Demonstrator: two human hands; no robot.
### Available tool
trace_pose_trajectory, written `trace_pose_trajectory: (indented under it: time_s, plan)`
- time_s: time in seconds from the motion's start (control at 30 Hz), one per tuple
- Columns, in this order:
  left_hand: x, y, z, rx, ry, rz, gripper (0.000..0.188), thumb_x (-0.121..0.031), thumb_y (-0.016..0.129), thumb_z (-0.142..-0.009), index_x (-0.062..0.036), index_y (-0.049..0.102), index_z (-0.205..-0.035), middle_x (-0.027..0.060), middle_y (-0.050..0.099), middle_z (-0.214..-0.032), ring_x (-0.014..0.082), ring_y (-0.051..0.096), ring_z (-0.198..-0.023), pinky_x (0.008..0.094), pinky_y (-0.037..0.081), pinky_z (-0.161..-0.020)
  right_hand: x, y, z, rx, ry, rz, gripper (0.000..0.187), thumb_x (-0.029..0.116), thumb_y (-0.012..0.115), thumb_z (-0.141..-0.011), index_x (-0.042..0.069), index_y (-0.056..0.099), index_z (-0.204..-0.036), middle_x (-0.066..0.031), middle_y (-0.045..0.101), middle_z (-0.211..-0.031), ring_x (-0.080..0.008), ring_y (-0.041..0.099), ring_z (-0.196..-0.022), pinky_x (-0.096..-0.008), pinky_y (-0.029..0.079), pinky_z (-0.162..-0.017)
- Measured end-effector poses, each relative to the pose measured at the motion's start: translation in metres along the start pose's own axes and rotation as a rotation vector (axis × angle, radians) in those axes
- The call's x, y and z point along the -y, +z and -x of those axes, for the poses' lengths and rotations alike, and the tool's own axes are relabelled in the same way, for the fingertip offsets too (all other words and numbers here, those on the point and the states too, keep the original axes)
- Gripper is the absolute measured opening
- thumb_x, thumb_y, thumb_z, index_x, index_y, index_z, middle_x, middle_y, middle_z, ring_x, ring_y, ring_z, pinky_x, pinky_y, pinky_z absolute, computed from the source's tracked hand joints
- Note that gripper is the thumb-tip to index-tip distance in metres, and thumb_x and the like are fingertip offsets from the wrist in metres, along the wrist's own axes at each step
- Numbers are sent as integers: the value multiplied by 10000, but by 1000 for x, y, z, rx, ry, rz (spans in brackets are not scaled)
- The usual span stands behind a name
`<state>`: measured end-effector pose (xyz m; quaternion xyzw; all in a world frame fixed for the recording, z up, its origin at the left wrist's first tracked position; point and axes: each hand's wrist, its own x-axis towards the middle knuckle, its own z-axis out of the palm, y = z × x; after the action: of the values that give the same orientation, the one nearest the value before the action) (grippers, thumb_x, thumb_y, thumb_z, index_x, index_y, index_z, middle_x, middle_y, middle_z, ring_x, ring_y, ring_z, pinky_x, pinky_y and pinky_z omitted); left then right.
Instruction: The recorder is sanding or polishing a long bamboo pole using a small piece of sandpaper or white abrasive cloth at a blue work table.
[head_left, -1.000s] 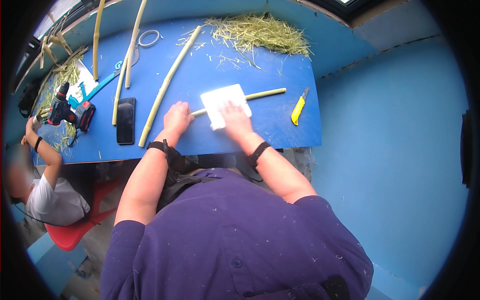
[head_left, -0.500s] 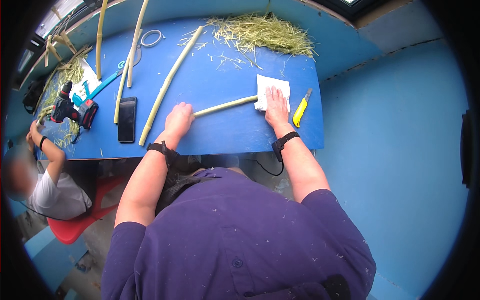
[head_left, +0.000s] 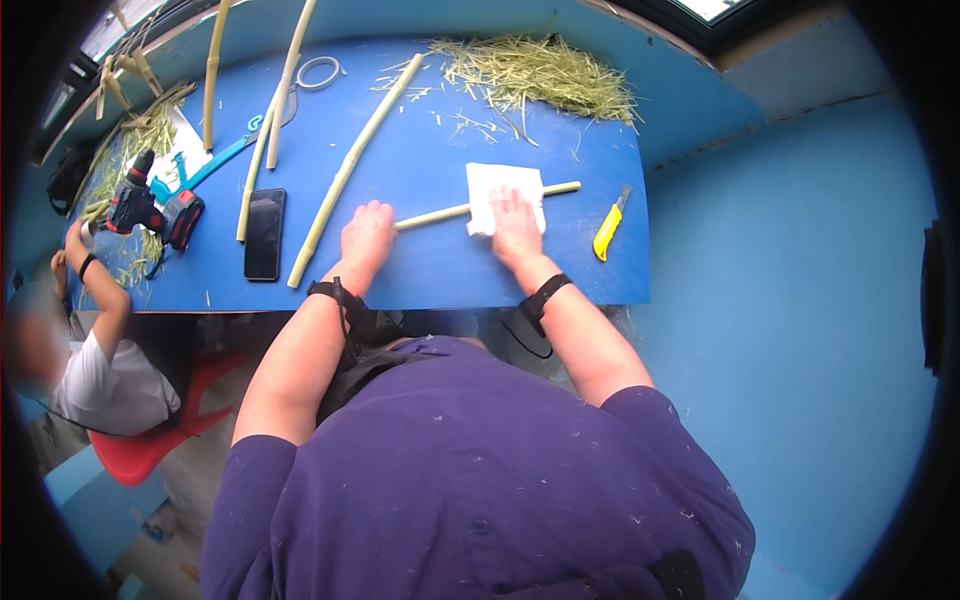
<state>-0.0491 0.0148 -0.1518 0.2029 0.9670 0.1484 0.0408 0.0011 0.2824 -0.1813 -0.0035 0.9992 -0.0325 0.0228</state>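
Note:
My left hand is closed round the left end of a thin greenish bamboo stick, which lies slantwise on the blue table. A square white paper-like sheet covers the stick's middle. On that sheet my right hand lies flat with its fingers stretched out, pressing it down over the stick. The stick's right end sticks out beyond the sheet. Right of it lies a yellow utility knife with its blade out. A longer, thicker bamboo pole rests left of my left hand.
A black phone, more bamboo poles, a cordless drill, a turquoise-handled saw and a tape roll are on the table's left. Bamboo shavings heap at the back. A co-worker sits at left.
My right hand and the white sheet have slid left along the stick, baring its right end. My left hand keeps its hold at the left end.

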Motion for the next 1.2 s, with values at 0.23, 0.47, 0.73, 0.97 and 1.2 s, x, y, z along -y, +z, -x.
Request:
trace_pose_trajectory:
  time_s: [0.23, 0.47, 0.73, 0.97, 1.2]
  plan:
    - [0, 0, -8, 14, -32, 73, 240, -161, 724, -735, -68, 552, -873, 91, 574, -932, 300, 575, -937, 436, 506, -777, 91, -6, 10, -21, -272, -106, 530, 115, 459, -861, 82, 413, -1387, -153, 395, -1445, -316, 353, -1354, -488, 275, -1106]
    - [2, -6, -2, 59, 1, 52, 220, -158, 721, -737, -66, 546, -832, 95, 573, -920, 300, 580, -924, 434, 505, -766, -36, -13, 10, -166, -38, -32, 589, -37, 531, -740, 42, 472, -1320, -154, 495, -1352, -349, 454, -1258, -438, 371, -1031]
    - [13, -18, 10, 176, 55, 130, 188, -158, 703, -747, -77, 574, -858, 110, 589, -902, 313, 596, -915, 436, 498, -776, 6, -108, -62, 77, 88, -765, 332, 32, 491, -837, 19, 600, -1151, -119, 661, -1044, -273, 639, -963, -357, 495, -819]
    - [21, -26, 27, 299, 40, 171, 196, -175, 732, -714, -69, 586, -790, 107, 599, -843, 319, 608, -841, 420, 486, -737, 83, -98, -110, 590, 75, -1328, 344, 109, 558, -803, 24, 610, -1132, -88, 661, -989, -231, 652, -871, -395, 535, -717]
    - [32, -24, 37, 380, 53, 173, 202, -200, 714, -723, -60, 606, -821, 118, 608, -876, 324, 609, -876, 423, 489, -759, 114, -59, -124, 624, 264, -993, 299, 109, 496, -775, 17, 642, -1020, -125, 663, -856, -267, 649, -696, -405, 519, -585]
